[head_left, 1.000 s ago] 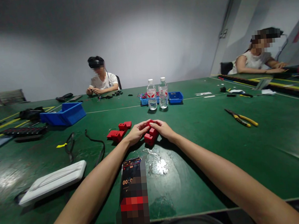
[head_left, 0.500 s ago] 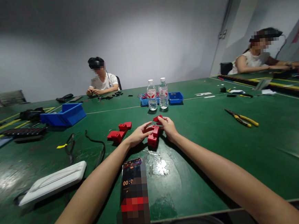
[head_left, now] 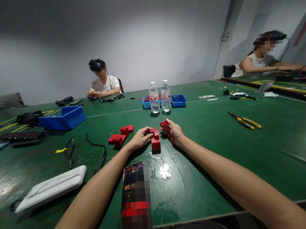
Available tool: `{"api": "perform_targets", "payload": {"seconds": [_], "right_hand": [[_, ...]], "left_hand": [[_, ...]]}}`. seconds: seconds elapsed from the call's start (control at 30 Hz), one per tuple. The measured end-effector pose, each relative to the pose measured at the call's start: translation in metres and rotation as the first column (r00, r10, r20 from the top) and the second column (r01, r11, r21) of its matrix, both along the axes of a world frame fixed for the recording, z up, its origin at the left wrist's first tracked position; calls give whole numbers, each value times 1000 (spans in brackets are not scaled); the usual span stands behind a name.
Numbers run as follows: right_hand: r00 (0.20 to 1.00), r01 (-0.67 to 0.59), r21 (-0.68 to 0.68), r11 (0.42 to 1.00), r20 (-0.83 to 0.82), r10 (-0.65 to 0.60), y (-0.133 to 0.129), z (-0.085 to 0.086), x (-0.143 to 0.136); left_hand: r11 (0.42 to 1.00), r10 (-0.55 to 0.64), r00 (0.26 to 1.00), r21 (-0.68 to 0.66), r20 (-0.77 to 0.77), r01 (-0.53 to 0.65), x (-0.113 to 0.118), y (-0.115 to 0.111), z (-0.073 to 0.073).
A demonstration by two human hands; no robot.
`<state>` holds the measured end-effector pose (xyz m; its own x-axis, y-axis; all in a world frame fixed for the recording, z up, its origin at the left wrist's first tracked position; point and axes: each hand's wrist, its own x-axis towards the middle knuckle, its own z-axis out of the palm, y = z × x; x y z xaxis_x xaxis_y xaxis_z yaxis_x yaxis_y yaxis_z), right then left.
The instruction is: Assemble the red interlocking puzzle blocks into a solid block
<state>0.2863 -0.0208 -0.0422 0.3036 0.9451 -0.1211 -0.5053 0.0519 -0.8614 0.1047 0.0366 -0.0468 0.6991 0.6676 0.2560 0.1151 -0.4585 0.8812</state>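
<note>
My left hand (head_left: 141,138) is closed on the far left side of a stepped red block (head_left: 155,144), which rests on the green table. Its fingertips go behind the block and are partly hidden. To the right, my right hand (head_left: 174,132) pinches a small red piece (head_left: 164,123) between thumb and fingers, raised just off the table and apart from the block. Left of my left hand lies another group of red blocks (head_left: 121,137), touched by neither hand.
A phone (head_left: 132,186) with a timer lies by my left forearm, beside a white device (head_left: 52,187) and black straps (head_left: 98,144). Farther back stand two water bottles (head_left: 154,99) and blue bins (head_left: 65,119). Pliers (head_left: 243,120) lie right. Two people (head_left: 104,83) sit beyond.
My right hand has drawn slightly right with the small red piece, away from the block. The block has turned straighter in my left hand. The whole view has shifted slightly.
</note>
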Motion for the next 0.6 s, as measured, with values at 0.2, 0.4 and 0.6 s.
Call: {"api": "perform_targets", "payload": {"seconds": [0.2,0.4,0.6], "right_hand": [[995,-93,53,994,40,91,-4,-6,-1],[992,-109,78,991,65,104,-2,-14,2],[980,-188,94,978,86,180,-9,-11,8]], "left_hand": [[964,165,984,220,-63,-147,-9,5,-2],[918,238,967,346,-92,-193,-8,2,-6],[915,309,950,288,-50,-282,-8,1,-5]]}}
